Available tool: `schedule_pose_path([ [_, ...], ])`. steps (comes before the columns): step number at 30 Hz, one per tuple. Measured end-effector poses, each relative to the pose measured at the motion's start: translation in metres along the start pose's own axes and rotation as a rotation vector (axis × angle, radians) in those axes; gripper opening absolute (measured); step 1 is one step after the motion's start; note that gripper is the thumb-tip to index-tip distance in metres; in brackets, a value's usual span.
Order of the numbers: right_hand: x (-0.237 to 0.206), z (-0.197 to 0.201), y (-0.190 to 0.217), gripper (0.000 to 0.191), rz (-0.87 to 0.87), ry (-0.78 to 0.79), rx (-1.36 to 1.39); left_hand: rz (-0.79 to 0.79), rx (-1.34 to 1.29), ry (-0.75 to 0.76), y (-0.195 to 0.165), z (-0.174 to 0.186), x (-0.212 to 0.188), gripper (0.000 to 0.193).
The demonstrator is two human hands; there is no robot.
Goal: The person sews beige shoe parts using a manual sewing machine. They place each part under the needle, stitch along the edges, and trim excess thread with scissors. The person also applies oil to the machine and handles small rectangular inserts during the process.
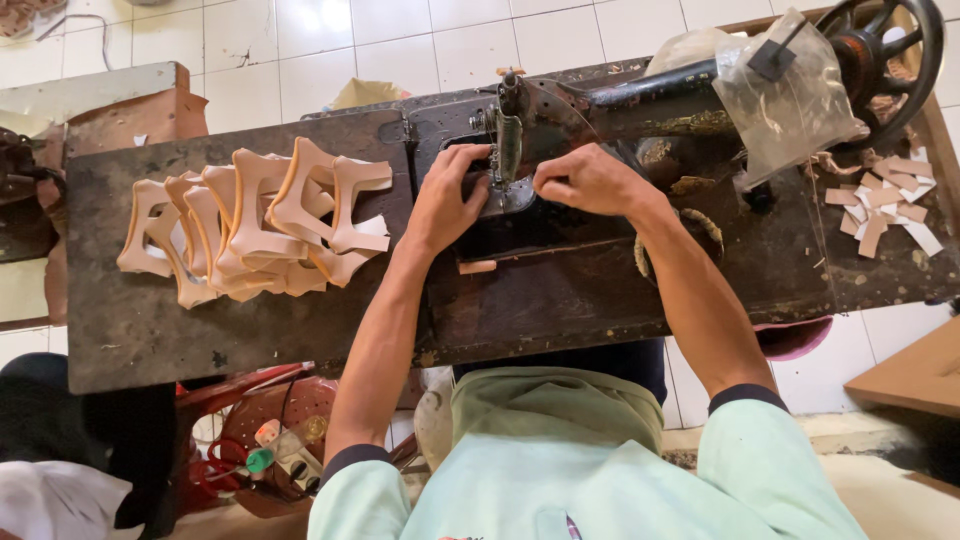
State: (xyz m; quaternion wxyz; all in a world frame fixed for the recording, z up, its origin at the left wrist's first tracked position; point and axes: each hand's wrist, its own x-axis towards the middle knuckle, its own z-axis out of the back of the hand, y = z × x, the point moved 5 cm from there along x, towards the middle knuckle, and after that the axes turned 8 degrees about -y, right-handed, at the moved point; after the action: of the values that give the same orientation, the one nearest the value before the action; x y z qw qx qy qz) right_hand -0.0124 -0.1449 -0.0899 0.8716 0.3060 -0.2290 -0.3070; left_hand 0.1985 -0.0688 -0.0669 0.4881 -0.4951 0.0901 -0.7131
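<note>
Stitching at old black sewing machine (pixel 620 100) | left hand (pixel 447 200) + right hand (pixel 590 180) pinch down at the needle plate – piece under fingers hidden, can't tell what | tan cutouts (pixel 250 225) piled on worktop (pixel 130 320) left, prob. waiting | small strips (pixel 885 205) right | clear plastic bag (pixel 785 95) hung on machine – no labels seen

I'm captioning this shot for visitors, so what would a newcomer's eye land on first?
Probably both hands, left hand and right hand, meeting at the needle of the old black metal sewing machine in the middle. Next, the overlapping pile of tan cut-out pieces on the worn dark wooden table at left, then small tan strips at right.
</note>
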Motion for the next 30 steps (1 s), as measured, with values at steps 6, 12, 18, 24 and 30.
schedule_pose_path([
  [6, -0.001, 0.001, -0.022, 0.024, -0.364, -0.011, 0.069, 0.022, 0.032, 0.071, 0.002, -0.002, -0.001, 0.036],
  [12, -0.002, -0.003, -0.022, 0.028, -0.460, -0.074, 0.145, -0.011, 0.033, 0.101, 0.000, -0.002, -0.002, 0.038],
  [18, -0.009, 0.007, -0.039, 0.027, -0.550, -0.262, 0.629, -0.006, 0.012, 0.094, 0.002, -0.002, -0.003, 0.033],
  [24, -0.001, 0.017, -0.032, 0.024, -0.560, -0.314, 0.320, -0.036, 0.064, 0.056, 0.004, -0.005, -0.002, 0.029],
  [30, -0.004, 0.003, -0.013, 0.031, -0.421, -0.359, 0.480, -0.037, 0.193, -0.011, 0.013, -0.015, -0.004, 0.014],
])
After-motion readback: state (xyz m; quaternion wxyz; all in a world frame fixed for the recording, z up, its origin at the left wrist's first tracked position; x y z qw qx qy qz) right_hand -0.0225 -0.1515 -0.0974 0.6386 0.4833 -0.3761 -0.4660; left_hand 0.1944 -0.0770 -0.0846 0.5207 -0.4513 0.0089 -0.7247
